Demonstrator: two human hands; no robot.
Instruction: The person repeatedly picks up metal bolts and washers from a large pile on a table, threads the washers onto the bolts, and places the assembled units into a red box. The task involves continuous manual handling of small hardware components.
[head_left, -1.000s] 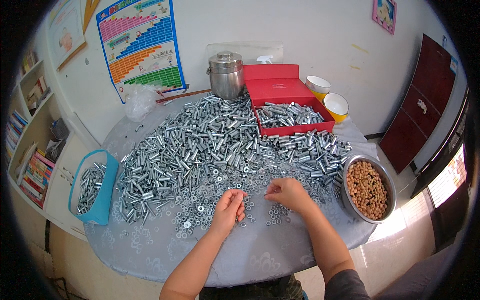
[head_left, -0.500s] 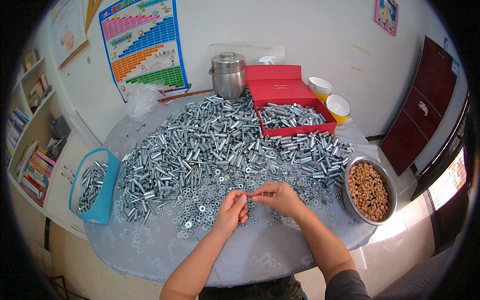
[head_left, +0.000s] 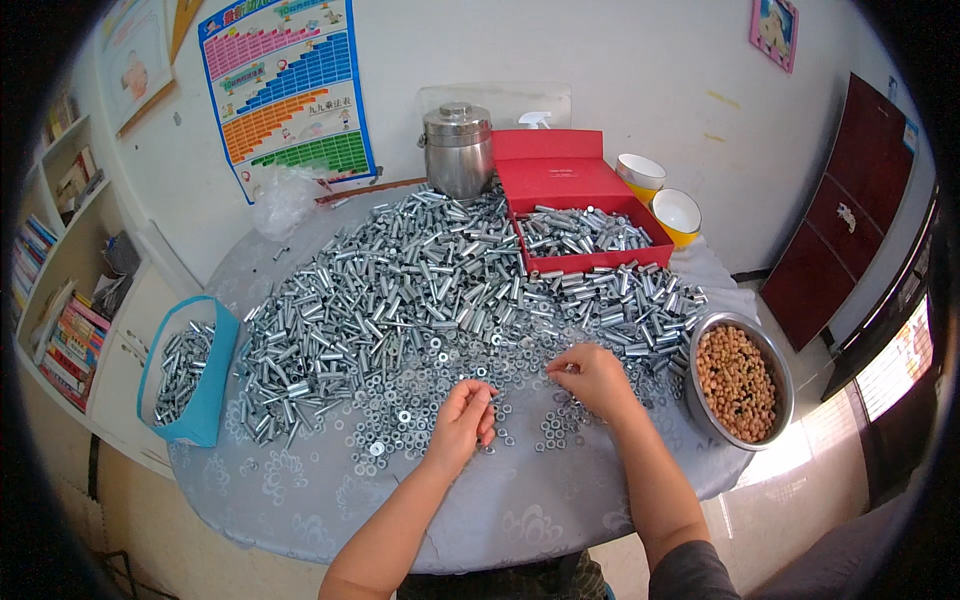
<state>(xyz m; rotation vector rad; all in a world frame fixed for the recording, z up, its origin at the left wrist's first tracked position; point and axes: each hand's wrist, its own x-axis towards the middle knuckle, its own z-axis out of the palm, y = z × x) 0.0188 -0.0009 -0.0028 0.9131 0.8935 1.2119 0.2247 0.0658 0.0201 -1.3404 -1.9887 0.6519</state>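
My left hand (head_left: 464, 418) hangs over the near side of the washers, fingers curled and thumb against the index finger. Whatever it pinches, if anything, is too small to make out. To its right, my right hand (head_left: 597, 382) is above the washers, thumb and fingertips drawn together; I cannot see what is between them. Loose washers and nuts (head_left: 398, 412) lie flat around both hands. Behind them spreads a large heap of silvery metal sleeves and bolts (head_left: 400, 270).
A blue basket (head_left: 218, 385) of metal parts stands at the left. On the right is a steel bowl (head_left: 790, 400) with small brownish pieces. At the back are an open red box (head_left: 600, 264) of metal parts, a steel pot (head_left: 458, 155), two bowls (head_left: 676, 212) and a plastic bag (head_left: 287, 203).
My right hand has parted from my left hand and moved right and slightly away from me, over the washers. The left hand has stayed nearly in place.
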